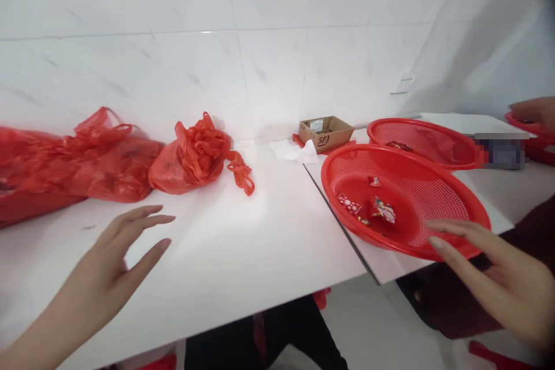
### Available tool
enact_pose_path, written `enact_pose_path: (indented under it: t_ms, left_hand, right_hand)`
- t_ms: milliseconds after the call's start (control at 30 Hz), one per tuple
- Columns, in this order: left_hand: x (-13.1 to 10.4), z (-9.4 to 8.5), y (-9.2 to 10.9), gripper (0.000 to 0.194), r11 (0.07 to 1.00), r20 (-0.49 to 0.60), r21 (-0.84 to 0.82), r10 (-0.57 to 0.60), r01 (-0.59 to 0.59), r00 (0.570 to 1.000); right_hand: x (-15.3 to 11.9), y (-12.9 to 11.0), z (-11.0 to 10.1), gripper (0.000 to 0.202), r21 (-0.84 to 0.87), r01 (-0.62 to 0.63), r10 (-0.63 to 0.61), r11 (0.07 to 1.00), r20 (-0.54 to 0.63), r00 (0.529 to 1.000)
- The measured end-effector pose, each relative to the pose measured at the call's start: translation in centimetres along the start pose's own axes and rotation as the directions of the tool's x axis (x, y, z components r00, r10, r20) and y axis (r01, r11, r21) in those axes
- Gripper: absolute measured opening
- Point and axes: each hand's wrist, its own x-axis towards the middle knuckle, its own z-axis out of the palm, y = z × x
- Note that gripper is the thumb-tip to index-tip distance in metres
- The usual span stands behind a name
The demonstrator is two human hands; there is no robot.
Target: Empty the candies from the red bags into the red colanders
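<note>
My left hand [117,260] hovers above the white table [243,243] at the left, fingers apart and nothing in them. On the right, my right hand [498,272] is held over the near edge of a large red basket [437,196], its thumb and fingers parted and holding nothing. Several small wrapped pieces lie in that basket, among them a patterned packet [384,210] and a dotted one [349,203]. Beyond my left hand sits a knotted red plastic bag [191,156], with a small red strip of plastic [240,172] beside it.
More filled red bags [87,167] line the wall at the left. A small cardboard box [326,133] and white paper [297,152] lie at the back. Behind the near basket is a second red basket [425,139]. Another person's hand [535,111] shows at the far right.
</note>
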Motion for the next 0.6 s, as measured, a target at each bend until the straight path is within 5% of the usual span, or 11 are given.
enact_pose_path:
  t_ms: [100, 233, 333, 433, 500, 600]
  left_hand:
    - [1.3, 1.4, -0.4, 0.041, 0.996, 0.214, -0.068, -0.042, 0.058, 0.976]
    - [2.8, 5.2, -1.0, 0.043, 0.971, 0.454, -0.141, -0.108, 0.191, 0.884]
    - [3.5, 9.1, -0.4, 0.038, 0.918, 0.433, -0.262, -0.166, 0.299, 0.886]
    - [3.5, 12.3, 0.9, 0.038, 0.881, 0.376, -0.337, -0.197, 0.332, 0.905]
    - [3.2, 13.7, 1.6, 0.04, 0.863, 0.344, -0.373, -0.212, 0.34, 0.915]
    - [2.4, 14.5, 1.5, 0.047, 0.813, 0.309, -0.43, -0.275, 0.391, 0.911]
  right_hand:
    - [-0.5, -5.0, 3.8, 0.016, 0.279, 0.184, -0.21, 0.943, 0.066, 0.976]
    - [2.4, -12.6, 13.4, 0.021, 0.567, 0.253, -0.498, 0.784, 0.332, 0.801]
    - [6.5, -16.9, 22.0, 0.038, 0.434, 0.158, -0.394, 0.887, 0.53, 0.751]
    - [10.2, -19.7, 28.6, 0.046, 0.369, 0.143, -0.341, 0.918, 0.555, 0.759]
    - [11.5, -20.6, 30.9, 0.041, 0.367, 0.14, -0.341, 0.92, 0.57, 0.748]
    - [10.8, -20.4, 31.6, 0.034, 0.387, 0.127, -0.355, 0.913, 0.603, 0.715]
